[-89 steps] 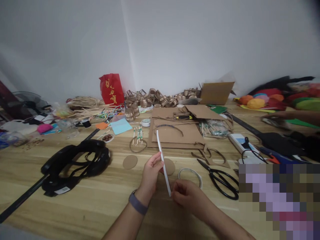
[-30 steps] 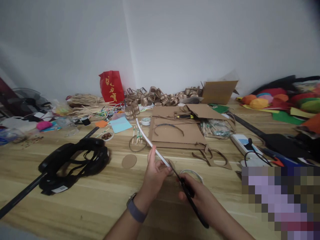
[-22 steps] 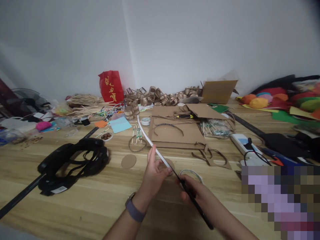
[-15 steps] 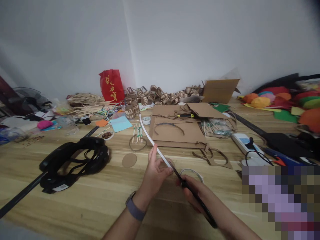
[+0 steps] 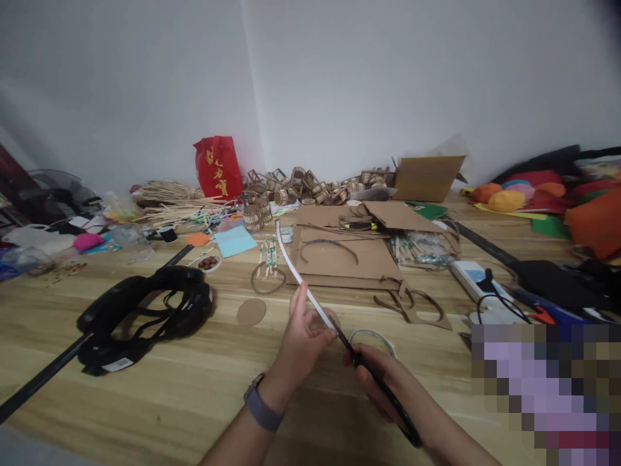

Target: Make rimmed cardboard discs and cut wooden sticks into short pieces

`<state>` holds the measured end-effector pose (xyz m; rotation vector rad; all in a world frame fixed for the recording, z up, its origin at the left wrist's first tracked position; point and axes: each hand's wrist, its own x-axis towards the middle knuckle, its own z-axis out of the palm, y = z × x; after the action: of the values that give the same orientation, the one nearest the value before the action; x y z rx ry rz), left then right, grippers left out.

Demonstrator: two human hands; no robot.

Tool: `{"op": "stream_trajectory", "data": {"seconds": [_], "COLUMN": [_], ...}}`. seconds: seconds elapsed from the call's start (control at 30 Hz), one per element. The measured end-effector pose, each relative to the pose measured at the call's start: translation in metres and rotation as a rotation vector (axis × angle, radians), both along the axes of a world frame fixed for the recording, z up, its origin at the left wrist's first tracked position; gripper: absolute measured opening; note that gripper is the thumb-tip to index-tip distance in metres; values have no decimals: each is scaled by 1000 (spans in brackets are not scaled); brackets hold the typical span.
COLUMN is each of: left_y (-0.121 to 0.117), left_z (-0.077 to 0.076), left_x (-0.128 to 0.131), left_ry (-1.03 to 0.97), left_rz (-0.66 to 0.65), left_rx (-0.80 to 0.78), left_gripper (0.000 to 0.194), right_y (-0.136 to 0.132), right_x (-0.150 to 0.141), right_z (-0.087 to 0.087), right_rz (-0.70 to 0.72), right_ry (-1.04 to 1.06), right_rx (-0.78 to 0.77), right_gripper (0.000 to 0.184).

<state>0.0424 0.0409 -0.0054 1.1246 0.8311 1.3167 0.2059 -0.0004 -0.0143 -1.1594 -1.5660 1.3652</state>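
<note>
Left hand (image 5: 303,340) pinches one strip (image 5: 292,268), right hand (image 5: 388,362) grips one pair of scissors (image 5: 395,401) near table's (image 5: 169,421) edge; one dish (image 5: 218,268) holds balls (image 5: 207,262).

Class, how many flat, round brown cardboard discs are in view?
2: one disc left of the bare left hand, another disc partly hidden behind it; others may be covered.
</note>
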Motion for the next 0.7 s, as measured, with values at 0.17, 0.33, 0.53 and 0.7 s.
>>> {"op": "stream_trajectory", "data": {"seconds": [0.17,0.33,0.53,0.7], "left_y": [0,2,3,2], "left_z": [0,-3,-7,-3], "left_x": [0,0,-3,-2], "left_ry": [-18,-2,-2,-22], "left_rz": [-22,-18,-38,-48], "left_rx": [25,19,13,-12], "left_gripper": [100,101,104,105], "right_y": [1,0,5,7], "right_x": [0,-2,1,2], "right_z": [-4,-5,-17,-13], "right_rz": [-22,-51,-51,-59], "right_ry": [-17,-32,-73,-147], "right_rx": [54,120,189,261], "right_gripper": [57,56,53,46]}}
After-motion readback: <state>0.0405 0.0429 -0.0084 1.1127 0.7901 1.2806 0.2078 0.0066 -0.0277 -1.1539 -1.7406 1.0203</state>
